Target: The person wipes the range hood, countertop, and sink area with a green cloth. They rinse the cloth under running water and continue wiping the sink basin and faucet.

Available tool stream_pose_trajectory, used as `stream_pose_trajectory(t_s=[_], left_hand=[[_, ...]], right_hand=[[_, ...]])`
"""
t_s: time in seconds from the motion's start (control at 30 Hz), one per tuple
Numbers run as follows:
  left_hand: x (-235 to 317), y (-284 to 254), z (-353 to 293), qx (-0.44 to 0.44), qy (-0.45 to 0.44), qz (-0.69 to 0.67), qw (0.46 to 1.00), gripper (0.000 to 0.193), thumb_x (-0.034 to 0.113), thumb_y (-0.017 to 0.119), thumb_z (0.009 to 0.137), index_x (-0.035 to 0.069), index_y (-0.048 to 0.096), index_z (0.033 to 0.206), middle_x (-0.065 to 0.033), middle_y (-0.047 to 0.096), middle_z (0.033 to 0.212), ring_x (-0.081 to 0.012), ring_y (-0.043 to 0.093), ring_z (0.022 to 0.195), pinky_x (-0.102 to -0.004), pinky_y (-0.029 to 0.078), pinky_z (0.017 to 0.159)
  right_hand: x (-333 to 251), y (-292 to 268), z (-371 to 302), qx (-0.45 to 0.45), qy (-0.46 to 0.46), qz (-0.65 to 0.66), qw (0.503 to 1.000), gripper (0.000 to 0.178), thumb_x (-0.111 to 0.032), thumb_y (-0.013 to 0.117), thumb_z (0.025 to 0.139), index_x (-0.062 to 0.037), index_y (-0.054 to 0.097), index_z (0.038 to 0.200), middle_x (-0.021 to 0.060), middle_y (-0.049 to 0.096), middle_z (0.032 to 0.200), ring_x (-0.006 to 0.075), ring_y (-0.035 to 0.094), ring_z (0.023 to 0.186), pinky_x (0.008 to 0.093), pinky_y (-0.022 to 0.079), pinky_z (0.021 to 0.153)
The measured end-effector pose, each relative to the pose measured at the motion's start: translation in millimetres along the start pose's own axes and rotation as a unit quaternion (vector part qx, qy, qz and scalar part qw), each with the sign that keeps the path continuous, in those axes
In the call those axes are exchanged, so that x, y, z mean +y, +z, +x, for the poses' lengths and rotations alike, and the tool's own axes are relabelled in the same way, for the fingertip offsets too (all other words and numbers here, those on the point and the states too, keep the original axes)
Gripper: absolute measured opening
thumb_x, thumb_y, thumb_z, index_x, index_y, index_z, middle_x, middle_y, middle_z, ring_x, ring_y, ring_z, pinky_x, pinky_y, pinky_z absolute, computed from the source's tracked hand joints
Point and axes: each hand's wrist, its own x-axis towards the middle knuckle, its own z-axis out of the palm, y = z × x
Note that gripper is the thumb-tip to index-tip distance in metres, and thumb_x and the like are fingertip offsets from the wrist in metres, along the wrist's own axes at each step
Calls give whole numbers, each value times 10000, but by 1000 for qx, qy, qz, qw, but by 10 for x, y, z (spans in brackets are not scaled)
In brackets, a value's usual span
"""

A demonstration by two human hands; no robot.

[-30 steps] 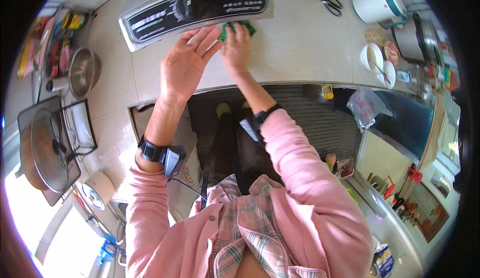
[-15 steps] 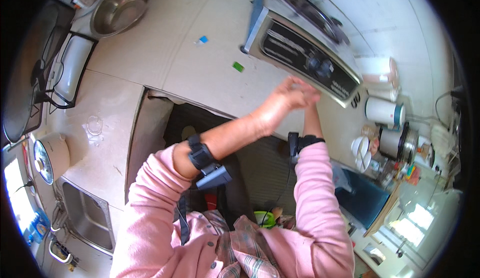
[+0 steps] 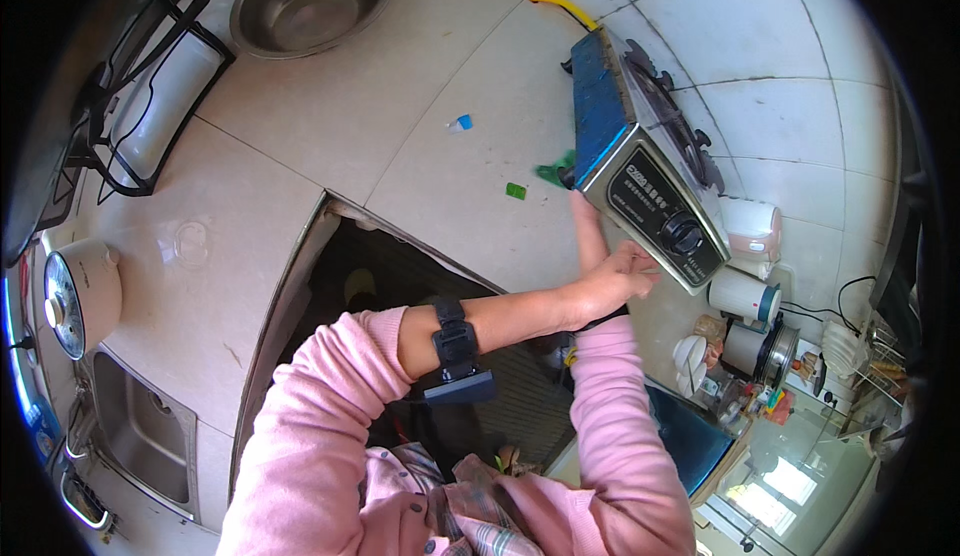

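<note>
A single-burner gas stove (image 3: 655,191) with a blue side and a black front panel is tipped up at the right of the counter. My left hand (image 3: 622,278) grips its lower front edge, fingers curled under near the knob. My right arm passes beneath the left one and reaches under the stove, and the stove's corner hides most of my right hand (image 3: 585,208). From that hand a crumpled green cloth (image 3: 553,170), blurred, sticks out on the counter by the stove's foot. A small green scrap (image 3: 516,191) and a blue-and-white scrap (image 3: 460,124) lie to the left.
A yellow hose (image 3: 565,4) runs behind the stove along the tiled wall. At the far left are a steel basin (image 3: 312,4) and a black rack (image 3: 150,184); nearer stand a cream pot (image 3: 88,296) and a sink (image 3: 140,426). A white kettle (image 3: 742,296) stands right.
My head view has shifted, so the scene sits differently. My right hand has gone farther under the stove, and the green cloth now shows. My left hand stays at the stove's front edge.
</note>
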Motion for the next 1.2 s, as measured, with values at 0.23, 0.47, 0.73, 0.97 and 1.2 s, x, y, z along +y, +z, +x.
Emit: stream_pose_trajectory(t_s=[0.23, 0.47, 0.73, 0.97, 1.2], left_hand=[[60, 2, -40, -13, -23, 1, 1000, 569, 44, 481, 765, -31, 297, 1298, -187, 354, 1408, -273, 363, 1327, -344, 301, 1070], [0, 23, 38, 23, -40, -17, 999, 579, 37, 502, 755, -59, 286, 1284, -228, 326, 1418, -297, 326, 1351, -351, 276, 1083], [13, 110, -29, 47, -33, 18, 998, 546, 97, 490, 794, -31, 304, 1291, -213, 332, 1424, -280, 355, 1335, -385, 296, 1062], [-11, 114, -30, 45, -25, 18, 999, 555, 85, 488, 780, -53, 294, 1281, -208, 344, 1411, -277, 363, 1330, -386, 302, 1063], [-57, 177, -32, 71, -33, 31, 996, 504, 64, 482, 790, -47, 311, 1251, -216, 347, 1403, -275, 368, 1326, -386, 317, 1054]], right_hand=[[63, 204, -286, 20, 103, -104, 989, 520, -21, 573, 773, -72, 487, 1284, 191, 452, 1321, 383, 387, 1253, 516, 302, 1041], [-680, 1036, 583, 22, 20, 118, 993, 525, -16, 574, 766, -75, 490, 1281, 188, 445, 1324, 382, 378, 1256, 516, 289, 1047], [-112, -417, -705, -20, 147, -188, 971, 531, -11, 576, 758, -78, 492, 1278, 184, 437, 1327, 382, 367, 1259, 516, 274, 1053], [-813, 648, -505, 2, 180, -22, 983, 536, -6, 577, 751, -81, 495, 1275, 180, 430, 1330, 382, 358, 1262, 516, 261, 1058], [-956, 560, 69, 22, 72, 175, 982, 441, 63, 515, 718, -73, 617, 1125, 134, 525, 1250, 322, 489, 1154, 381, 401, 974]])
